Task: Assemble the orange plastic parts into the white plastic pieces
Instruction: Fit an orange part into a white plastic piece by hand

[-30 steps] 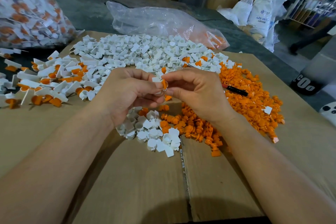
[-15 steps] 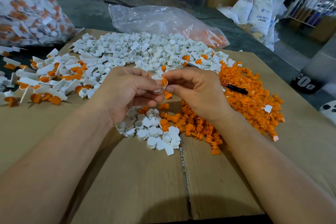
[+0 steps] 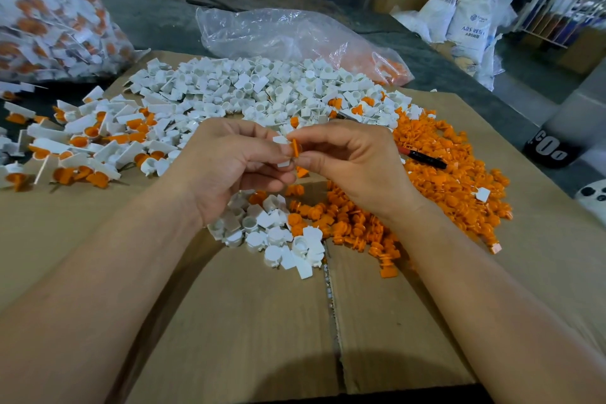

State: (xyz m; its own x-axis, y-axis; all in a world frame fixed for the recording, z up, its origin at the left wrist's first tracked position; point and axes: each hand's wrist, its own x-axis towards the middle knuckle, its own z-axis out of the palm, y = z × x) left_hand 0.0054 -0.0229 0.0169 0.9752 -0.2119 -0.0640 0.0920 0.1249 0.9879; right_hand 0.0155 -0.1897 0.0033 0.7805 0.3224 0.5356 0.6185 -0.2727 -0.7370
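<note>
My left hand (image 3: 229,164) pinches a small white plastic piece (image 3: 281,140) between thumb and fingers. My right hand (image 3: 354,161) pinches an orange plastic part (image 3: 296,147) and holds it against the white piece; the two hands meet above the cardboard (image 3: 249,321). A heap of loose white pieces (image 3: 249,88) lies behind the hands, and a smaller cluster (image 3: 275,233) lies below them. Loose orange parts (image 3: 452,174) spread to the right. Joined white-and-orange pieces (image 3: 82,144) lie at the left.
A black marker (image 3: 424,157) lies on the orange heap. A clear plastic bag (image 3: 285,36) with some orange parts sits behind the white heap. A big bag of joined pieces (image 3: 42,10) stands at far left. Boxes and white sacks (image 3: 472,16) fill the background.
Both hands have risen slightly and stayed together; the orange part is still held against the white piece between the fingertips.
</note>
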